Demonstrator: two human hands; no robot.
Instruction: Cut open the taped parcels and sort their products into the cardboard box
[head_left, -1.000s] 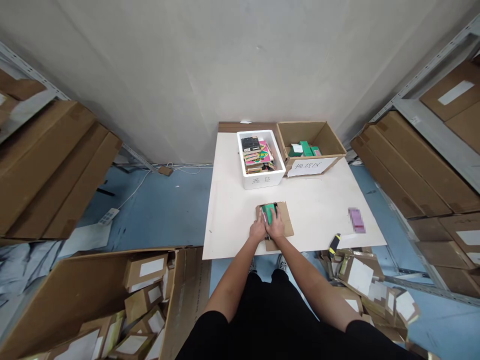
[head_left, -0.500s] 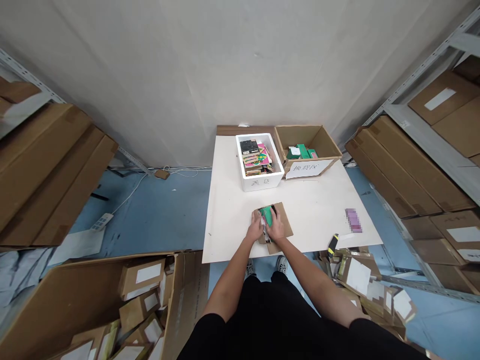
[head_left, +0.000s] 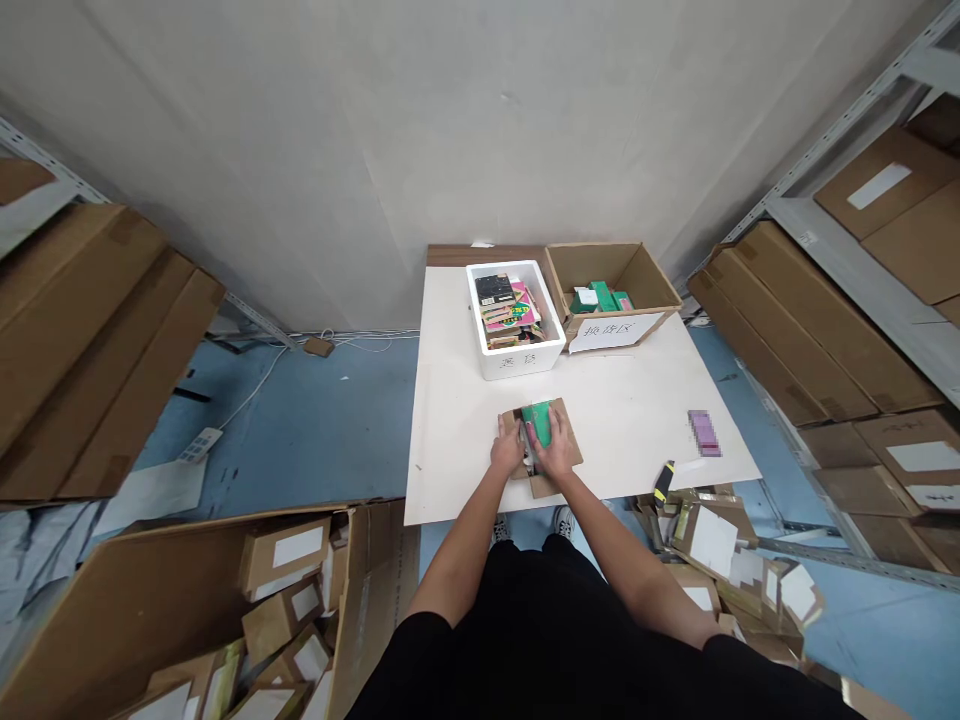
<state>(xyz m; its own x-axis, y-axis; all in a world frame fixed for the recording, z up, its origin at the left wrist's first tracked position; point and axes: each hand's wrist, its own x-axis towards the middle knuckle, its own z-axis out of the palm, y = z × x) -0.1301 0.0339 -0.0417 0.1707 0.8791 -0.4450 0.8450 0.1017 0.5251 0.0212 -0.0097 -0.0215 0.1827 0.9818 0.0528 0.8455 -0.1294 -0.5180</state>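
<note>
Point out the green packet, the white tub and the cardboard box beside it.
Green packet (head_left: 538, 424): head view, on its top face.
White tub (head_left: 517, 362): head view, on its front wall.
Cardboard box (head_left: 592, 264): head view, on its inner back wall.

A small green box (head_left: 538, 424) sits on a flat piece of brown cardboard (head_left: 568, 450). The cardboard lies near the front edge of the white bench (head_left: 637, 420), a bit crooked.

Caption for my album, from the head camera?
Left hand and right hand hold a green package on cardboard atop a white board.
</note>
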